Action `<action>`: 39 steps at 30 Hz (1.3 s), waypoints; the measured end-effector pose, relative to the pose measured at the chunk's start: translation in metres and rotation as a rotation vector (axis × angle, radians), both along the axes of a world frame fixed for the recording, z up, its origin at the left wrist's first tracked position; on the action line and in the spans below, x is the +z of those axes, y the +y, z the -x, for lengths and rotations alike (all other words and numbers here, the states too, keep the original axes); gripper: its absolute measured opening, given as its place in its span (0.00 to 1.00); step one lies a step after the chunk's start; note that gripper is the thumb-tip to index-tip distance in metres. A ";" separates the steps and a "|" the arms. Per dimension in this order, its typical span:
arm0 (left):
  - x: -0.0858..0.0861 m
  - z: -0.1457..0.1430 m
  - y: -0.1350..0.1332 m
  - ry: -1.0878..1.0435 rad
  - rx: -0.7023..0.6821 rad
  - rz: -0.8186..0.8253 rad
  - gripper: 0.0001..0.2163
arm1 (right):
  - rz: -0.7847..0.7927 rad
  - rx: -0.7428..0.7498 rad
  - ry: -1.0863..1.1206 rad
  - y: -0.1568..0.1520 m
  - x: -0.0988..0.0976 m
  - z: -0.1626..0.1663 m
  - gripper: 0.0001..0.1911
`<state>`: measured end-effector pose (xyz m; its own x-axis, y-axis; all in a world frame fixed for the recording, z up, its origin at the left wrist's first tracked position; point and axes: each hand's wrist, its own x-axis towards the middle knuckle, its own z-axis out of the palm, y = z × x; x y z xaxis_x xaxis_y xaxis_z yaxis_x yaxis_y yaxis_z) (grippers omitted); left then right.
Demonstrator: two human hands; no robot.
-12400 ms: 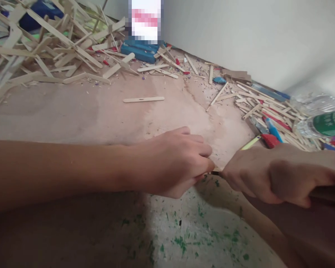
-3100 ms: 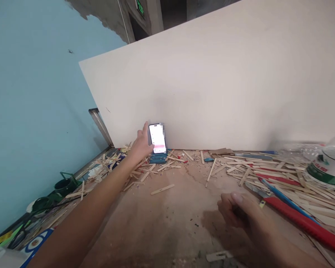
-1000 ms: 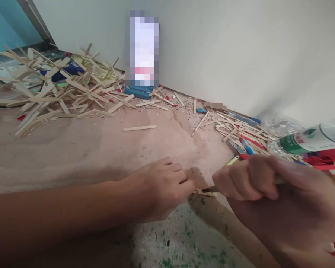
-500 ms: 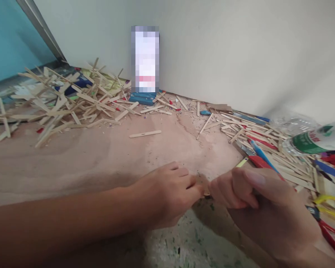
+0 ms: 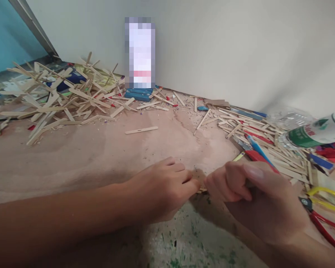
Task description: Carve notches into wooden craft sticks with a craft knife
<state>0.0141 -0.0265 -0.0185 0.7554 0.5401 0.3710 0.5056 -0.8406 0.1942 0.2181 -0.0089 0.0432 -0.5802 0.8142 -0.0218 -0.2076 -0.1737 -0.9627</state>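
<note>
My left hand (image 5: pixel 164 190) rests on the brown work surface (image 5: pixel 72 156) with its fingers curled, pinching the end of a small wooden stick piece (image 5: pixel 202 190). Facing it fingertip to fingertip, my right hand (image 5: pixel 257 197) is closed in a fist round a thin tool whose yellow-green end (image 5: pixel 239 156) pokes out behind the knuckles. The tool's tip meets the stick piece between the two hands. Most of the piece and the tool's tip are hidden by my fingers.
A heap of wooden craft sticks (image 5: pixel 53 96) covers the left back. A phone (image 5: pixel 140 52) leans on the white board (image 5: pixel 240 48). One lone stick (image 5: pixel 141 130) lies mid-surface. Sticks, blue and red pens (image 5: pixel 258 149), a plastic bottle (image 5: pixel 315 134) and red-and-yellow pliers (image 5: pixel 324 208) crowd the right.
My left hand came back from the phone and joined my right hand at the stick piece. Over the last second the hands have closed in together, and the view shifted slightly.
</note>
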 end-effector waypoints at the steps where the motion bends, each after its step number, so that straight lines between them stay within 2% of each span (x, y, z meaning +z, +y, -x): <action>1: 0.001 0.000 0.000 0.017 -0.002 0.003 0.04 | -0.005 0.007 -0.001 0.001 -0.003 0.001 0.31; 3: 0.002 0.000 0.000 0.015 -0.008 0.015 0.04 | -0.012 0.011 -0.021 0.001 -0.003 0.001 0.30; 7: 0.001 0.001 0.000 -0.005 -0.012 0.041 0.05 | -0.008 0.019 -0.126 0.001 0.016 -0.005 0.33; 10: 0.000 0.001 0.000 -0.036 -0.001 0.024 0.05 | -0.038 -0.017 -0.127 0.001 0.026 -0.011 0.34; 18: 0.004 0.001 0.003 -0.046 -0.030 0.030 0.06 | -0.050 0.064 -0.102 -0.005 0.003 -0.002 0.31; 24: 0.005 0.002 0.001 -0.035 -0.026 0.029 0.07 | -0.028 0.082 -0.178 -0.006 0.012 -0.006 0.32; 29: 0.008 0.002 -0.001 0.004 -0.029 -0.042 0.07 | -0.066 -0.041 -0.117 -0.006 0.016 -0.002 0.37; 39: 0.010 0.003 0.000 0.020 -0.014 0.021 0.08 | -0.010 -0.068 -0.196 -0.004 0.016 0.012 0.39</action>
